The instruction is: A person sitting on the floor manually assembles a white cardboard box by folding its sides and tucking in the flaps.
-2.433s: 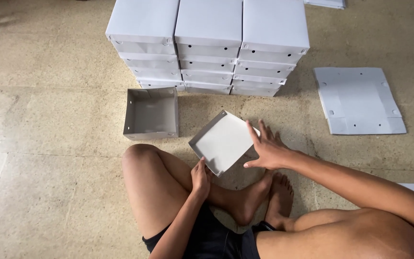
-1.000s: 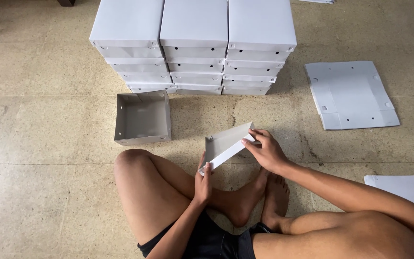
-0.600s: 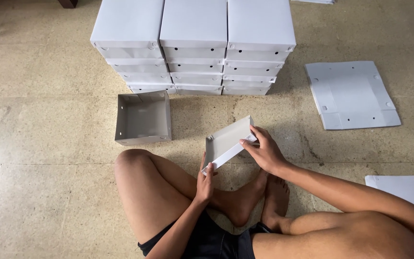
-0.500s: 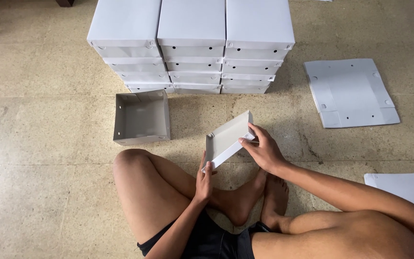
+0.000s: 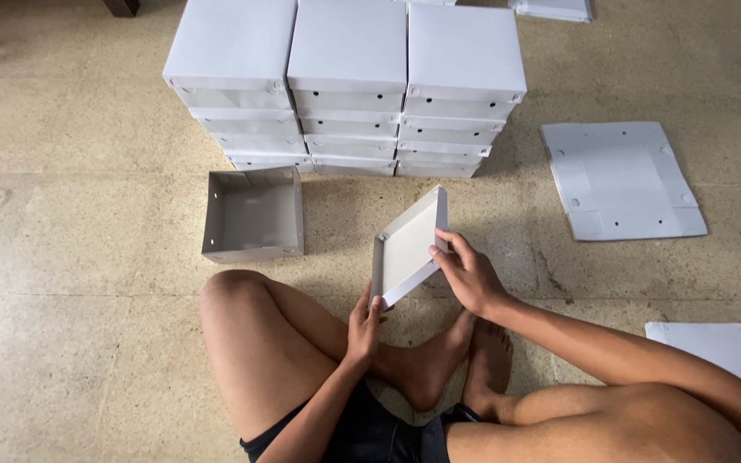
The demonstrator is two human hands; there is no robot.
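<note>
I sit cross-legged on the floor and hold a shallow white box lid [image 5: 406,247] tilted on edge above my feet. My left hand [image 5: 364,321] grips its lower corner. My right hand [image 5: 466,274] grips its right side, fingers over the rim. The lid's hollow inside faces left, toward an open grey box bottom [image 5: 254,214] that lies on the floor just beyond my left knee.
Three stacks of closed white boxes [image 5: 349,86] stand side by side ahead. An unfolded flat white blank [image 5: 619,178] lies to the right. Another white sheet [image 5: 718,350] lies by my right leg, and one more [image 5: 555,9] at the top edge. Stone tile floor all around.
The lid lay flatter with its top toward me; both hands have turned it up on edge, so its hollow inside now faces left. My grip has stayed on it.
</note>
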